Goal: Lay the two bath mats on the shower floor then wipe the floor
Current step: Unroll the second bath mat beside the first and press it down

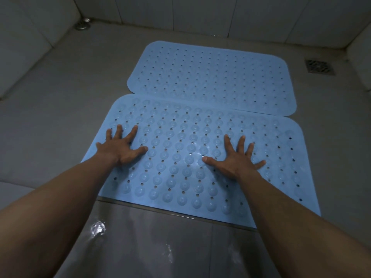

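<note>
— 10 fingers are spread, it seems. Is anything gripped?

— Nothing is gripped. The fingers (132, 132) of the left hand (122, 150) are held straight and splayed, pressed flat on the near mat (180, 177); those of the right hand (237, 160) are laid the same way.

— And where is the mat placed?

— It is laid on the shower floor (60, 109), its far edge touching the far mat (210, 77); whether 1 edge is lapped over the other cannot be told. Its near edge is run along the metal strip (160, 211) and appears to be carried over it toward the right. The grated drain (319, 66) is left uncovered, well apart on the right.

— So what step is judged to be in hand?

— The near mat is being pressed down, by all appearance. Laying is nearly done; wiping is not yet begun.

— How should the pressing be done well?

— Weight should be put through flat palms, and the pressing worked from the middle out to the edges and corners, so that the suction cups (176, 157) are seated and no air is trapped. The near edge should be checked: if it is left on the strip, it may not be held down. Wet tile (160, 247) is seen in front, so slipping should be guarded against.
</note>
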A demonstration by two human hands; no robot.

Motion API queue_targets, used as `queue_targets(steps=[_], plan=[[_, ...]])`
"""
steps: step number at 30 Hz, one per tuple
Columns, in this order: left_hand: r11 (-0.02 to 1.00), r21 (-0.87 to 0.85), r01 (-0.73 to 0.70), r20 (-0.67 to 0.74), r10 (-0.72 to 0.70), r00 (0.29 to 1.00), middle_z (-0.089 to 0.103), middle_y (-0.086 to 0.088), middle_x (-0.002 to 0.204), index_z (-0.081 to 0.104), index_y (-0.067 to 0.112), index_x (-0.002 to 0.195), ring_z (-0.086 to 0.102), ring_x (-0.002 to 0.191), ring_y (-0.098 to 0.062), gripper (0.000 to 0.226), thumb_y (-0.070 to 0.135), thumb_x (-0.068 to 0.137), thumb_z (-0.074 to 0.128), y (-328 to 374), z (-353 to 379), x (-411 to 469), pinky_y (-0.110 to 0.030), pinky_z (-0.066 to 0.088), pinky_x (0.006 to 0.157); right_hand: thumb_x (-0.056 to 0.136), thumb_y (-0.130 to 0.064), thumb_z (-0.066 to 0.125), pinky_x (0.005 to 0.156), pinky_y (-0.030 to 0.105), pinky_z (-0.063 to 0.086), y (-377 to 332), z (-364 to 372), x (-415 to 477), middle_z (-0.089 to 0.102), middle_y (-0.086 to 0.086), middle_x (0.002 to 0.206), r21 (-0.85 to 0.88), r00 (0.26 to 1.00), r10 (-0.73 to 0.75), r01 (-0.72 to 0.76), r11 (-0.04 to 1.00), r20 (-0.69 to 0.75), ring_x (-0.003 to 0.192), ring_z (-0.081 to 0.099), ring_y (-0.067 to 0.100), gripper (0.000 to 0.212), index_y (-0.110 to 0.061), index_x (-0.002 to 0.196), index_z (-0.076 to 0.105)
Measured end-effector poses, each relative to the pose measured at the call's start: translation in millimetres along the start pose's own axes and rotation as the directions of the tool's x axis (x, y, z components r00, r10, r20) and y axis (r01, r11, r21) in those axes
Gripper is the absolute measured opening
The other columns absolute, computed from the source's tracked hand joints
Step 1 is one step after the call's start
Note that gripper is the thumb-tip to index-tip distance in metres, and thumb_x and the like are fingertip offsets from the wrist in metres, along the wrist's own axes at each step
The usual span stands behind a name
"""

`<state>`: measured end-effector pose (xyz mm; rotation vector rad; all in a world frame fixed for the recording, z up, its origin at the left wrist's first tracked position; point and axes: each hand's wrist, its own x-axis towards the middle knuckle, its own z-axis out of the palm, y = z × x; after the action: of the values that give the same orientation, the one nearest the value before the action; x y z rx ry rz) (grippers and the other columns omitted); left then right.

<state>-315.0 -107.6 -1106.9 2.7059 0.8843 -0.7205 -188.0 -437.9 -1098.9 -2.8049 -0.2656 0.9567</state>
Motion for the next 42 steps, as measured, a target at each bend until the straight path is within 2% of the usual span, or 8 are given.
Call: queue_targets(steps=[20,24,27,29,32,35,40,42], plan=[[1.000,0.016,0.013,-0.010,-0.013,1.000,-0.018,0.000,0.165,-0.017,0.055,0.148,-0.012,0.151,-0.035,0.097,0.094,0.071,0.026,1,4,7,-0.072,0.010,0.112,0.051,-0.105,0.033,0.103,0.080,-0.008,4,-3,2,-0.039,0.000,0.156,-0.038,1.000,-0.013,0.013,0.999,-0.003,0.145,-0.030,0.033,0.123,-0.050,0.148,-0.022],[1.000,0.013,-0.018,-0.152,0.020,0.988,0.003,-0.008,0.164,0.007,0.048,0.152,0.001,0.151,-0.033,0.079,0.083,0.084,0.026,7,1,10,-0.070,0.011,0.113,0.058,-0.103,0.019,0.104,0.077,-0.013,-5,-3,6,-0.032,0.006,0.159,-0.058,0.998,-0.009,0.006,0.998,-0.059,0.146,-0.028,0.036,0.117,-0.044,0.152,-0.017],[0.996,0.038,-0.082,-0.260,0.089,0.962,0.012,-0.012,0.161,0.028,0.035,0.145,0.005,0.150,-0.032,0.069,0.075,0.089,0.029,8,-6,24,-0.070,0.014,0.112,0.065,-0.099,0.011,0.106,0.074,-0.014,-24,0,15,-0.027,0.008,0.161,-0.116,0.985,-0.084,0.067,0.991,-0.149,0.147,-0.026,0.036,0.110,-0.039,0.154,-0.013],[0.995,-0.001,-0.099,-0.274,0.095,0.957,0.010,-0.013,0.162,0.030,0.028,0.143,0.005,0.151,-0.032,0.069,0.072,0.090,0.031,8,-11,38,-0.068,0.013,0.114,0.071,-0.095,0.010,0.108,0.073,-0.014,-43,0,26,-0.027,0.009,0.161,-0.141,0.974,-0.145,0.121,0.983,-0.174,0.147,-0.024,0.035,0.105,-0.036,0.155,-0.013],[0.990,-0.055,-0.128,-0.287,0.107,0.952,-0.003,-0.011,0.166,0.015,0.029,0.154,-0.001,0.152,-0.034,0.076,0.071,0.092,0.027,10,-20,59,-0.064,0.006,0.117,0.081,-0.088,0.011,0.109,0.072,-0.014,-82,1,47,-0.026,0.008,0.161,-0.189,0.953,-0.234,0.198,0.962,-0.192,0.148,-0.023,0.033,0.095,-0.034,0.156,-0.012],[0.986,-0.014,-0.164,-0.249,0.155,0.956,-0.014,-0.006,0.165,-0.007,0.037,0.157,-0.008,0.152,-0.033,0.076,0.073,0.093,0.016,11,-28,83,-0.060,-0.001,0.120,0.089,-0.079,0.012,0.110,0.069,-0.014,-122,2,72,-0.024,0.004,0.162,-0.219,0.932,-0.308,0.265,0.939,-0.192,0.149,-0.022,0.029,0.085,-0.033,0.156,-0.011],[0.994,-0.018,-0.106,-0.319,0.095,0.943,-0.010,-0.001,0.166,-0.005,0.044,0.155,-0.012,0.152,-0.030,0.071,0.074,0.092,0.005,11,-17,105,-0.055,-0.007,0.120,0.098,-0.066,0.015,0.115,0.064,-0.010,-172,6,107,-0.016,-0.001,0.165,-0.228,0.828,-0.524,0.481,0.846,-0.197,0.151,-0.015,0.023,0.072,-0.032,0.157,-0.006],[0.995,-0.021,-0.092,-0.356,0.079,0.931,-0.007,0.001,0.166,-0.003,0.045,0.155,-0.011,0.152,-0.029,0.070,0.075,0.091,0.005,13,-13,106,-0.053,-0.007,0.121,0.100,-0.061,0.011,0.116,0.062,-0.009,-177,16,114,-0.011,-0.001,0.166,-0.299,0.801,-0.553,0.483,0.823,-0.229,0.152,-0.012,0.022,0.067,-0.031,0.157,-0.004]])
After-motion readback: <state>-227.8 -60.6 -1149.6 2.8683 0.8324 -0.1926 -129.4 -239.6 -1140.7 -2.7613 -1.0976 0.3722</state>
